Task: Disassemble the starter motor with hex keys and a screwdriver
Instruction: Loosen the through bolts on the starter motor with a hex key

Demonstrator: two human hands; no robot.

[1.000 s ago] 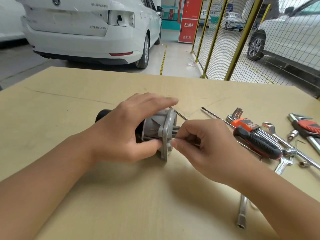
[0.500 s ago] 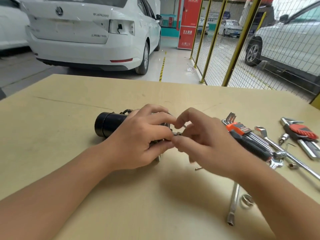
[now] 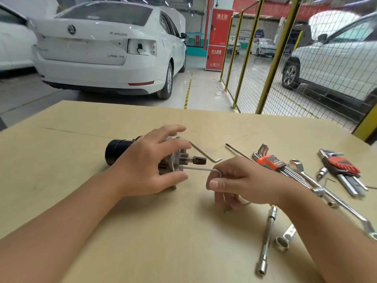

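Withdrawn from the starter motor, right hand now grips a hex key

Motor: middle and flange mostly hidden under left hand. Hex key: short leg hidden inside right hand; tip's seat unreadable. Wrench: end cut by right edge. Surface: cut by edges.
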